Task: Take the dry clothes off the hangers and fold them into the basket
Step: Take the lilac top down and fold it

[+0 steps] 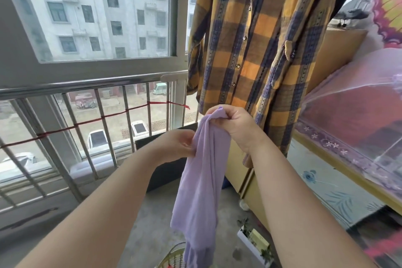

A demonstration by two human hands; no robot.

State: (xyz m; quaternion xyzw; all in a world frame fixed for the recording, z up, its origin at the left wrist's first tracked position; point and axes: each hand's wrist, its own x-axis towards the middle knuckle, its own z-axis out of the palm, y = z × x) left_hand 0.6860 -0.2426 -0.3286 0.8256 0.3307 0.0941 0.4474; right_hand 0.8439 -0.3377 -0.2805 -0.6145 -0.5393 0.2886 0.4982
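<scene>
Right hand point(230, 124) is clenched round the bunched top end of a lilac garment point(200, 185). Left hand point(177, 144) pinches the same fabric's left edge just below. The garment hangs straight down between both forearms, off any hanger. Its bottom end reaches the rim of a wire basket point(174, 255), which is cut off by the lower frame edge; contact unclear. Plaid shirt point(250, 50), yellow and navy, hangs just behind the right hand, hem near the knuckles. Metal railing point(87, 86) closes the left side, and the edge of a yellow cabinet point(244, 172) closes the right. Bare concrete floor point(152, 213) between them gives open room under the hands. White planter tray point(253, 240) sits on the floor beside the cabinet. Dark board point(165, 165) leans under the window behind the left hand.
</scene>
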